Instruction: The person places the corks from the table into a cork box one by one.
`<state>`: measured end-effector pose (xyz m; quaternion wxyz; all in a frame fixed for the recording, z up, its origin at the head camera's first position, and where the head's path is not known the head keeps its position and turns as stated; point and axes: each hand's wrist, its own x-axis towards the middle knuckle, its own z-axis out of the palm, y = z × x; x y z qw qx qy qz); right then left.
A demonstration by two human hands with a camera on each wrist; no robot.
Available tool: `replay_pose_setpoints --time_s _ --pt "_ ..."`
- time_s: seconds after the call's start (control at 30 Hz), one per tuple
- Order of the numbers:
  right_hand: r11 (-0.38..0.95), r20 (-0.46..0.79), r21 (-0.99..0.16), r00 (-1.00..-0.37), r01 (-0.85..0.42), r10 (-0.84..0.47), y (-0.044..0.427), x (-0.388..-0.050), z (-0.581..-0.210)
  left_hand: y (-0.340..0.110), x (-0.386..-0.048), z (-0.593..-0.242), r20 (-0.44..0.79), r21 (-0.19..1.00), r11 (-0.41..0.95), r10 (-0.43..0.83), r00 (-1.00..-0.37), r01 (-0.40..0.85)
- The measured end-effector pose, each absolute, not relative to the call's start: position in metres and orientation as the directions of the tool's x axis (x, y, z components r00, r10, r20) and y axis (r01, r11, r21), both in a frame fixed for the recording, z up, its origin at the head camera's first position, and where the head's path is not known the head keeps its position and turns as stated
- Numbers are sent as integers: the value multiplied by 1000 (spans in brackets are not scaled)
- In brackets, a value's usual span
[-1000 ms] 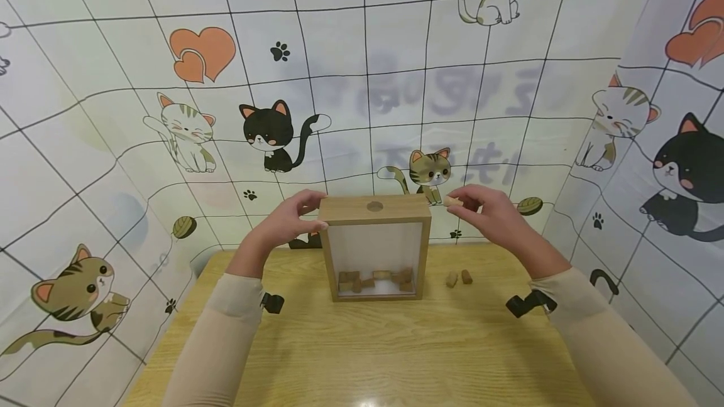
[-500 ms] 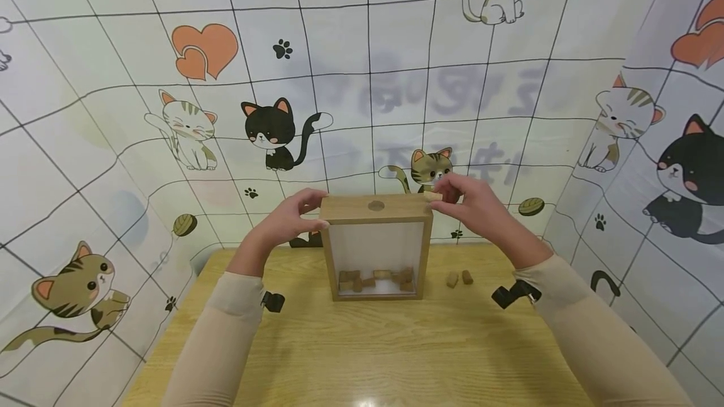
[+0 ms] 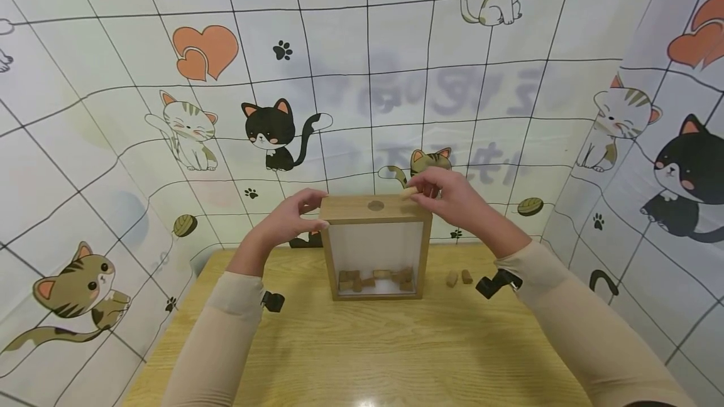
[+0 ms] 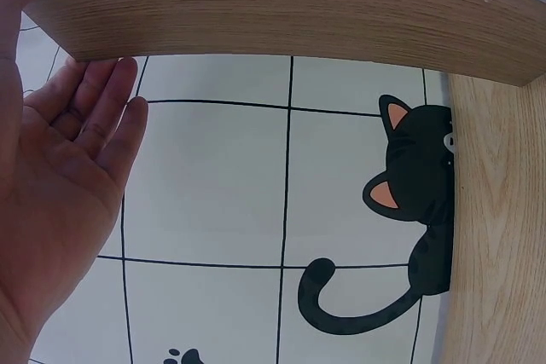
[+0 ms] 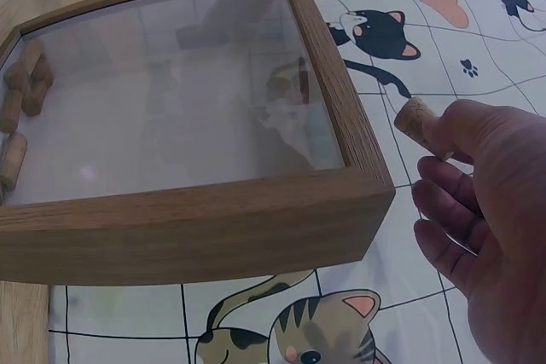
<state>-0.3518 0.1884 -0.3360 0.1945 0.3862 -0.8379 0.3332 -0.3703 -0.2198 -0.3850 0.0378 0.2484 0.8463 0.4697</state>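
A wooden shadow box with a clear front stands upright on the table, a round hole in its top. Several corks lie inside along its bottom. My left hand holds the box's upper left corner, thumb at the front and fingers behind; the left wrist view shows those fingers against the frame. Between thumb and fingertips, my right hand pinches a cork just over the right part of the top, right of the hole. Whether that cork touches the wood I cannot tell.
Two loose corks, one of them lighter, lie on the wooden table to the right of the box. A cat-print sheet hangs close behind the box and along both sides.
My right hand has carried its cork leftward from beside the box to above its top, nearer the hole. The left hand and the box have stayed put.
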Motion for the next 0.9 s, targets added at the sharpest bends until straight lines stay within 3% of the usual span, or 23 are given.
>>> replay_pose_setpoints --time_s 0.6,0.9 --pt "442 543 -401 -597 -802 -591 165 -362 -329 -220 -370 -385 166 815 438 452 -877 380" --pt "444 519 -440 -625 -781 -584 157 -364 -325 -219 -368 -384 159 809 452 448 -880 376"
